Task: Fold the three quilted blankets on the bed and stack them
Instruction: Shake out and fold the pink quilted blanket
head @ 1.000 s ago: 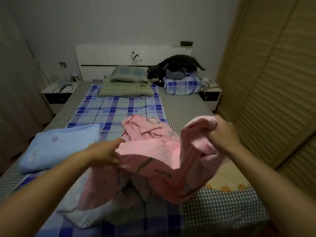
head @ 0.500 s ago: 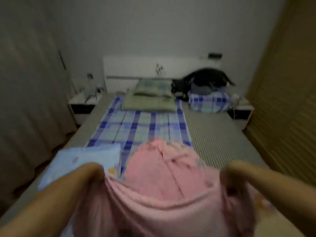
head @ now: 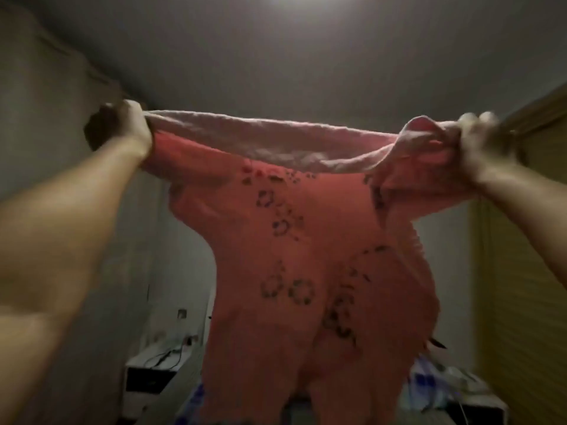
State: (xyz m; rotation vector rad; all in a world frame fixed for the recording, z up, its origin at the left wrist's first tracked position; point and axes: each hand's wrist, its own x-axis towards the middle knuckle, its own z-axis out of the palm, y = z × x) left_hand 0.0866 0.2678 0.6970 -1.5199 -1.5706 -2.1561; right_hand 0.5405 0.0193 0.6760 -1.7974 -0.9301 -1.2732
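**Pink blanket held up by its top edge, hanging in front of the hands**

- Pink blanket (head: pixel 294 256) fills the middle of the frame. Its top edge runs left to right between the two hands, roughly level, sagging a little in the middle. The rest hangs straight down toward the bottom of the frame, so the held edge lies across and the drop runs vertical.
- Left hand (head: pixel 133 127), upper left: fingers curled round a bunched corner of the blanket, arm stretched up and forward.
- Right hand (head: pixel 474 133), upper right: also gripping bunched cloth, blurred, so finger detail is unclear. A loose flap folds over just inside this grip.
- Both hands sit at about the same height, well apart, each at its own end. Neither looks clearly nearer to the cloth's centre.
- The cloth narrows and twists lower down, so it isn't hanging flat. The lower end runs out of the bottom of the frame; can't tell if it touches the bed (head: pixel 196 400).
- Judgement: this is the spread-out step before the first fold. The next move depends on that top edge staying taut and level. Most likely the two corners get brought together, or the sheet gets laid flat on the bed.
- Risk: the twisted lower part could fold in crooked.
- Nightstand (head: pixel 150 372) at lower left, wardrobe doors (head: pixel 527 271) on the right. The other two blankets are not visible.
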